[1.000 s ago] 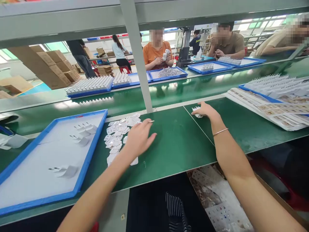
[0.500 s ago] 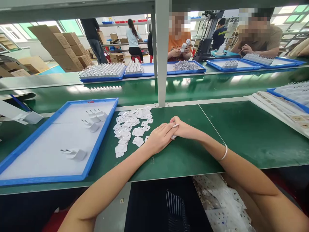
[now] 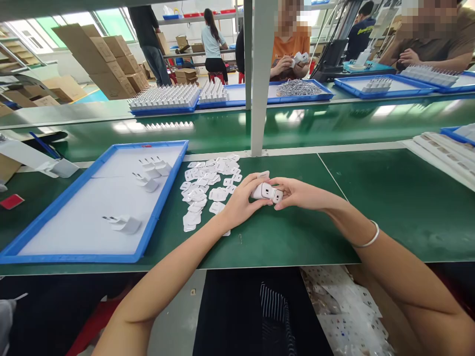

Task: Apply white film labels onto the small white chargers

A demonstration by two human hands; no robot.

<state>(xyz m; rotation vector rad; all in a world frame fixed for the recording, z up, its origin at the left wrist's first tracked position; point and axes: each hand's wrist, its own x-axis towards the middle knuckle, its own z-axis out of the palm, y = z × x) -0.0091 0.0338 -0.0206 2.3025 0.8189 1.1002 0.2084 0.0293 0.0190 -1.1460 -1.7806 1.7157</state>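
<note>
Above the green bench, my left hand [image 3: 243, 200] is closed around a white plug charger [image 3: 261, 191] with a small dark port in its end face. A thin white flat piece [image 3: 263, 174] shows at that hand's fingertips. My right hand [image 3: 297, 193] pinches a second white block with a dark port [image 3: 277, 196], right against the first one. Whether the two blocks are joined I cannot tell. Left of my hands lies a loose pile of flat white cover pieces [image 3: 196, 195], some partly behind my left hand.
A blue-rimmed tray [image 3: 139, 257] at the left holds several white plug chargers [image 3: 124, 224] with pins. An upright post [image 3: 260, 99] rises at the bench's back edge. Beyond it, trays of parts [image 3: 163, 99] line a far bench where co-workers sit. White strips [image 3: 445, 158] lie at right.
My hands, folded over a mostly hidden white piece before, have parted slightly, and the white blocks with ports now show between them. The camera view has shifted a little.
</note>
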